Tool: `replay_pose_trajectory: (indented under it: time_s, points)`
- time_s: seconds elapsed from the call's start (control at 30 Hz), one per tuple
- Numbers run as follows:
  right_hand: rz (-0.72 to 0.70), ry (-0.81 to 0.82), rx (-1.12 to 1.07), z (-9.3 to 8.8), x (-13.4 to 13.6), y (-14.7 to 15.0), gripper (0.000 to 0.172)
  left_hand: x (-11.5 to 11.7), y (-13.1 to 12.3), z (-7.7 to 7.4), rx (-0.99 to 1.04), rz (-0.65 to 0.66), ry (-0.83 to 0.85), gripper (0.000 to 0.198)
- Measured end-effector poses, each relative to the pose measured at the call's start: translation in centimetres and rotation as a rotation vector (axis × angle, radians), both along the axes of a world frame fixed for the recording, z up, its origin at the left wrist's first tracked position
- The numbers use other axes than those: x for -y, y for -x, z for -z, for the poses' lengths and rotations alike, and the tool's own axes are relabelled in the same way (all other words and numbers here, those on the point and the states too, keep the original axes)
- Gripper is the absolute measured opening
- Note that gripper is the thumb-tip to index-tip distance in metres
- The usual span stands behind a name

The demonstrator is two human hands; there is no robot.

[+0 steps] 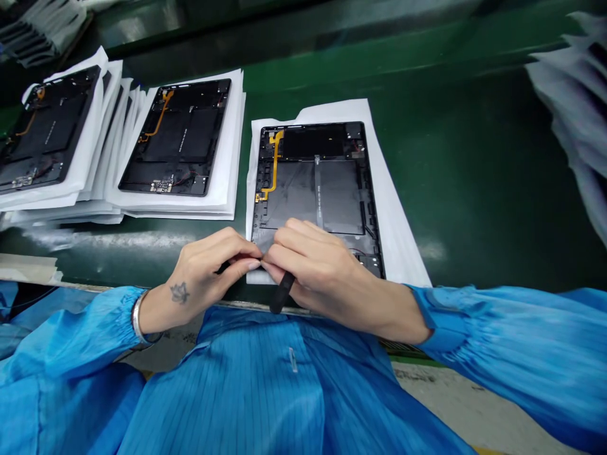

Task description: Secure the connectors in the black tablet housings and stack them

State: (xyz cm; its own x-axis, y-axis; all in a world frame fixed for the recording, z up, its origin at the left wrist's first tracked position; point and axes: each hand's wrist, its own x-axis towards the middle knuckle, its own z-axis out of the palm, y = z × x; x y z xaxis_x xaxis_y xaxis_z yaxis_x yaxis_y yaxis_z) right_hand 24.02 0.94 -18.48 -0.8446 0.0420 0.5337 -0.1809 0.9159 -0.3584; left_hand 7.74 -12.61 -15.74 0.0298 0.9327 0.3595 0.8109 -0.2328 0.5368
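Observation:
An opened black tablet (315,186) with a yellow flex cable lies on a white sheet (393,208) on the green belt, straight ahead of me. Both hands meet at its near left corner. My left hand (208,272) pinches its fingertips together at that corner, on something too small to make out. My right hand (313,265) is closed around a black stick tool (281,294) whose end points down toward me, and its fingertips touch those of the left hand.
Two more opened tablets (177,136) (45,129) lie on stacks of white sheets at the left. The green belt (474,164) stretches to the right. Blurred white sheets (576,107) hang at the right edge. My blue sleeves fill the foreground.

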Motion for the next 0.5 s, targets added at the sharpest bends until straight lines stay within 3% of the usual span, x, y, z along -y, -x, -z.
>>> replay_pose_trajectory:
  time_s: [0.27, 0.5]
  points:
    - [-0.006, 0.011, 0.055, 0.3, -0.3, -0.6, 0.021, 0.0, 0.5, 0.1, -0.093, 0.005, 0.05, 0.006]
    - [-0.06, 0.031, 0.121, 0.6, -0.3, -1.2, 0.023, 0.3, 1.4, 0.6, -0.321, 0.076, 0.1, 0.014]
